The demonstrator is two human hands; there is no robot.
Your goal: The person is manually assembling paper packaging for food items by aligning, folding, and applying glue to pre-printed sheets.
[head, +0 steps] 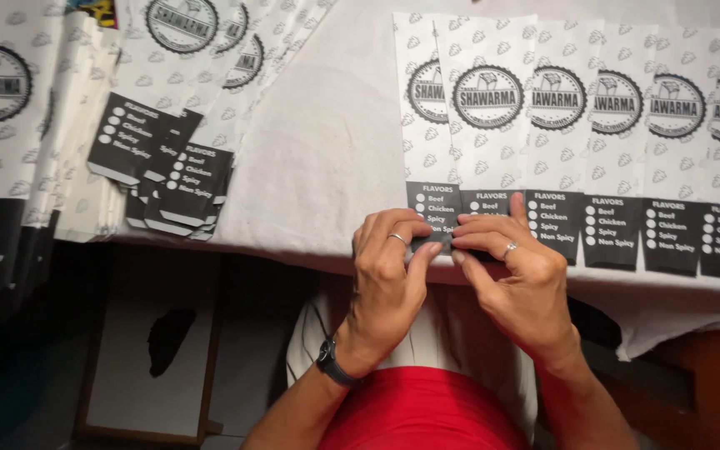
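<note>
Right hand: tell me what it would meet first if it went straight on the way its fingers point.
The right hand points left, toward the left hand. Its fingertips already pinch the black bottom flap of a paper sleeve, so it would likely meet the left hand's fingers first.

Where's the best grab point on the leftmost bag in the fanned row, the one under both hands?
Probably the black bottom flap of the leftmost paper bag, pinched from the near table edge. It lies flat, its right side is covered by the next bag, and only that end is free at the edge of the white cloth. The left hand and right hand already pinch there.
</note>
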